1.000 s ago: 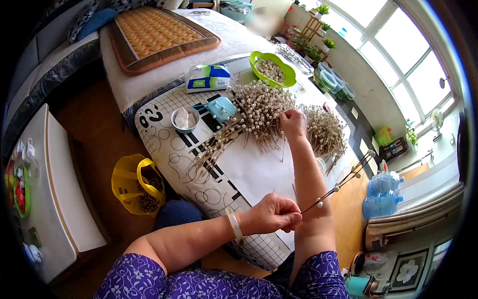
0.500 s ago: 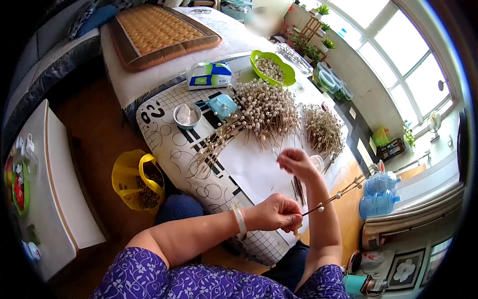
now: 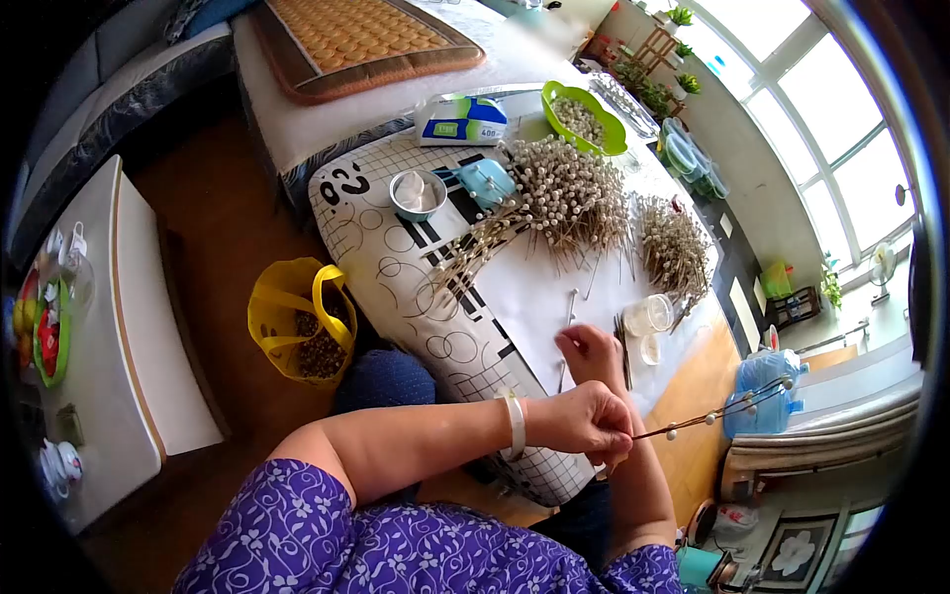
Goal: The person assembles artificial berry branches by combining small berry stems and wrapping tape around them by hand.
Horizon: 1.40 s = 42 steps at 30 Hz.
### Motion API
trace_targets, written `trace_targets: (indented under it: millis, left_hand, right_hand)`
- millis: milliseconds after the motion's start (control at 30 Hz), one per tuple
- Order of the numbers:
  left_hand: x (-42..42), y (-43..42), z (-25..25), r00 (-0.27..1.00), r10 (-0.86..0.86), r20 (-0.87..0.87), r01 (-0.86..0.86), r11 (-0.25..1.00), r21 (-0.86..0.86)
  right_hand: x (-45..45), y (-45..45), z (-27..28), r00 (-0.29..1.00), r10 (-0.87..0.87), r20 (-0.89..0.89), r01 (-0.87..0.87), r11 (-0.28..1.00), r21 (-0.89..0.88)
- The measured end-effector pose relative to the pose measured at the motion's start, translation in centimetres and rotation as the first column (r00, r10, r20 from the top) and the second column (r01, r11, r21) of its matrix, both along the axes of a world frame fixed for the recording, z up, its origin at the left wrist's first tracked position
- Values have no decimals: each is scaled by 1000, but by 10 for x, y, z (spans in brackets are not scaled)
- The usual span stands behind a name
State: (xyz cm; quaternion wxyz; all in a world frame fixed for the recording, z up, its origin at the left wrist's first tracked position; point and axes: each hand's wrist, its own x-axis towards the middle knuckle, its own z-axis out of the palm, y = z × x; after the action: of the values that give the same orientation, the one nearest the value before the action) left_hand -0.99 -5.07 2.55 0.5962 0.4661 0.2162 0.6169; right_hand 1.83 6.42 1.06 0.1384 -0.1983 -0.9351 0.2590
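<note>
The left hand [image 3: 586, 418], at the near end of the white paper sheet [image 3: 505, 302], holds a beaded branch [image 3: 711, 419] tightly between thumb and fingers, its tips reaching out past the sheet's right side. The right hand [image 3: 594, 354], over the sheet's near part, has thumb and fingertips narrowed on a slender beaded stem [image 3: 572, 305]. A large heap of bead-tipped stems [image 3: 569, 193] lies at the sheet's far edge, with a smaller heap [image 3: 676, 243] at its far right; clear round containers [image 3: 649, 315] stand on its right side.
</note>
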Motion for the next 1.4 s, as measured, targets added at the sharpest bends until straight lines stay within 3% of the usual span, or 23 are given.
trace_targets:
  millis: [100, 167, 267, 500, 567, 633, 733, 800, 967, 1033, 1100, 1233, 1300, 1367, 1400]
  left_hand:
    - [-6, -1, 3, 1000, 9, 0, -9, 1000, 10]
    - [-8, -3, 4, 1000, 8, 4, -8, 1000, 0]
    - [-11, -6, 7, 996, 80, -26, -79, 997, 25]
    - [-13, -10, 14, 995, 35, 97, -35, 999, 3]
    - [-11, -10, 12, 994, 91, 53, -95, 993, 71]
    - [-12, -12, 15, 995, 95, 35, -97, 993, 67]
    - [-13, -12, 18, 997, 72, 10, -73, 997, 23]
    - [-15, -12, 18, 999, 49, -2, -49, 999, -17]
    - [-17, -8, 13, 997, 73, 7, -73, 994, 81]
    - [-18, -8, 13, 995, 103, -14, -102, 993, 64]
    - [-19, -10, 15, 991, 127, -33, -125, 991, 52]
    - [-19, -15, 16, 980, 113, -163, -109, 993, 35]
    - [-16, -11, 12, 994, -5, -112, 0, 999, -44]
    - [-10, -7, 6, 992, -32, -122, 27, 999, -46]
    - [-8, -6, 5, 992, -40, -123, 32, 997, -69]
  right_hand:
    - [-50, -13, -31, 992, 128, 7, -121, 950, -287]
    - [-79, -40, -22, 977, 164, 138, -119, 951, -285]
    - [-101, -62, -31, 970, 206, 128, -202, 978, -42]
    - [-111, -64, -30, 964, 140, 226, -141, 990, -8]
    - [-107, -57, -27, 954, 106, 280, -82, 992, -96]
    - [-105, -49, -27, 955, 99, 280, -92, 995, -38]
    - [-105, -46, -16, 920, 39, 391, 73, 961, -267]
    - [-108, -40, -24, 930, 20, 367, 87, 958, -274]
    - [-113, -29, -38, 951, -27, 309, 106, 965, -242]
    - [-110, -24, -35, 931, 38, 363, 111, 918, -381]
    - [-91, -17, -24, 932, 124, 342, 131, 762, -634]
    - [-34, -1, 17, 864, 214, 456, 131, 778, -615]
    - [-1, 15, 14, 909, 227, 350, 55, 766, -640]
    - [26, 27, 2, 959, 177, 220, 75, 593, -802]
    - [30, 26, 2, 975, 107, 197, 68, 696, -715]
